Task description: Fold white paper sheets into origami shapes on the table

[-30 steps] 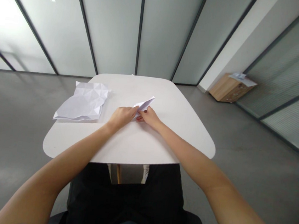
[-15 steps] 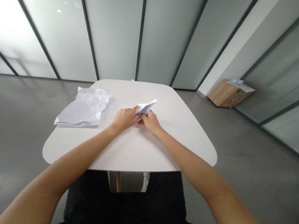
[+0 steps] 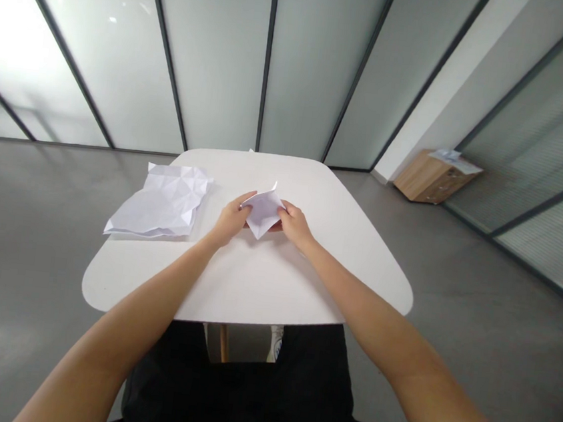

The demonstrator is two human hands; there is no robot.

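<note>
Head view: small folded white paper (image 3: 262,211), roughly diamond-shaped with a small tip sticking up, sits between both hands, over the middle of the table; can't tell if it touches the tabletop. Left hand (image 3: 231,219) is at the paper's left edge, fingers (image 3: 245,200) closed narrow on it. Right hand (image 3: 294,226) is at the right edge, fingertips (image 3: 283,206) pressed on the paper, also a narrow hold. Hands just apart, paper bridging them. White rounded table (image 3: 253,288) under both forearms. Creased white paper sheet (image 3: 162,202) lies flat-ish on the table's left side, well clear of the left hand, covered in crisscross fold lines. Farther off to the right, on the grey floor (image 3: 21,244), low wooden drawer cabinet (image 3: 427,186) against the glass partition (image 3: 217,56), loose papers (image 3: 455,160) on top. Person's black trousers (image 3: 242,395) below the table edge.
</note>
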